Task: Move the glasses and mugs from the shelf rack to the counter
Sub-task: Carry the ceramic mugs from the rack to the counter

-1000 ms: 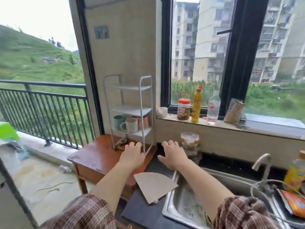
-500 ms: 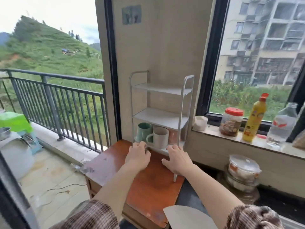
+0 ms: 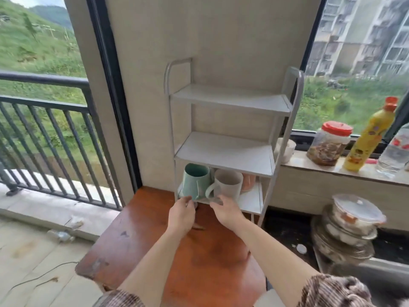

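A white three-tier shelf rack (image 3: 223,151) stands on a red-brown wooden table (image 3: 199,262). Its lowest shelf carries a green mug (image 3: 195,180), a pale mug (image 3: 229,185) with its handle to the left, and a pink mug (image 3: 249,182) half hidden behind. The two upper shelves are bare. My left hand (image 3: 181,214) reaches the shelf's front edge below the green mug. My right hand (image 3: 225,209) is just below the pale mug's handle. Something blurred and see-through lies between the fingertips; whether either hand grips it is unclear.
A windowsill on the right holds a white cup (image 3: 286,149), a red-lidded jar (image 3: 329,142), a yellow bottle (image 3: 369,138) and a clear bottle (image 3: 396,151). Stacked lidded bowls (image 3: 349,229) sit on the dark counter (image 3: 287,238). A balcony railing (image 3: 44,140) is on the left.
The view has swung left and closer to the rack. Both hands moved from the counter by the sink, across the table, up to the front edge of the rack's lowest shelf.
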